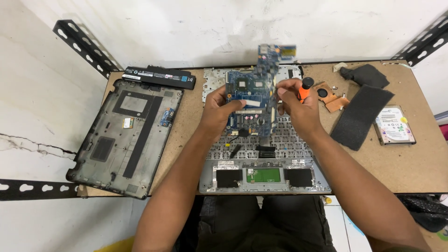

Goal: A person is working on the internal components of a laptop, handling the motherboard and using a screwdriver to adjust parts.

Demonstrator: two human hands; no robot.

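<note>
A blue laptop motherboard (254, 91) is held up above the open laptop palmrest shell (263, 179). My left hand (218, 109) grips its left edge. My right hand (298, 105) grips its right edge and also holds an orange-handled screwdriver (305, 87) against the palm. The shell lies upside down, showing the keyboard backing, the green touchpad board (263, 175) and two black pads.
A dark laptop bottom cover (126, 135) lies at the left, hanging over the table edge, with a black battery (158, 77) behind it. At the right are a copper heatsink with fan (329, 95), two black foam pieces (361, 116) and a hard drive (394, 125).
</note>
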